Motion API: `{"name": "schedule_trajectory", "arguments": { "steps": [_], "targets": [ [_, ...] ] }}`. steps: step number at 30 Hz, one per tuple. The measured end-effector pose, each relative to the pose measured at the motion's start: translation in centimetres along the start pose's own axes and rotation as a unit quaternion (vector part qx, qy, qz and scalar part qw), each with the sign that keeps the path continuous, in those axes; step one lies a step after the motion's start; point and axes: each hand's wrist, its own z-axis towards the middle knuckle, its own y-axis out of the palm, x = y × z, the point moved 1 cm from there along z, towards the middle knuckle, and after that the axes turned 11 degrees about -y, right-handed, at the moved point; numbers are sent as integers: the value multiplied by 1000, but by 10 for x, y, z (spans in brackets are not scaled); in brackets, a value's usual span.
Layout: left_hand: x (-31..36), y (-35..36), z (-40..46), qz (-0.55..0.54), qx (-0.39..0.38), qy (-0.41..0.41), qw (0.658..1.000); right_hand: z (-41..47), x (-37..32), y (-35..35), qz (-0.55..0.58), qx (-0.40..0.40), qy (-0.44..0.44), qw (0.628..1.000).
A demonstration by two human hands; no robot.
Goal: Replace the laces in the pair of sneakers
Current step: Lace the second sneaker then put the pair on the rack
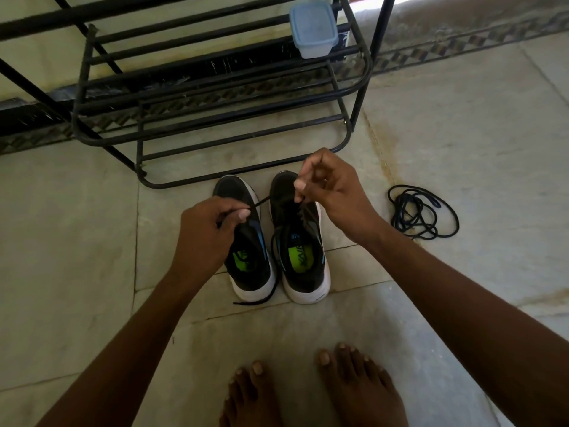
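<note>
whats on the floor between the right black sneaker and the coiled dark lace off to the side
In the head view, only bare pale floor tile lies between the right black white-soled sneaker and the loose coiled dark lace; the right hand and wrist hang over that stretch.

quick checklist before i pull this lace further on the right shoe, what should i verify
1. Left hand has a firm pinch on the lace: ok.
2. Right hand pinches the lace over the right sneaker: ok.
3. Lace run between the hands is free of knots: ok, it runs straight.
4. Loose lace end on the floor by the heels is clear of snags: ok, though it passes between the shoes.
5. Which eyelets the lace sits in: cannot tell, the right hand and dark upper hide them.
6. Left sneaker laced: cannot tell, the left hand covers its eyelets.
7. Coiled lace lies within reach on the floor to the right: ok.
</note>
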Motion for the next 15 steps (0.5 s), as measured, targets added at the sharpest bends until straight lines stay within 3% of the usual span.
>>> {"name": "schedule_trajectory", "arguments": {
  "steps": [4, 10, 15],
  "targets": [
    [7, 4, 2, 22, -18, -57, 998, -3, 6, -4, -7, 54, 9, 998],
    [24, 13, 5, -113, -65, -118, 984, -31, 26, -3, -163, 118, 51, 978],
    [33, 27, 3, -244, -73, -183, 950, -63, 40, 4, -245, 10, 120, 962]
  ]
}}
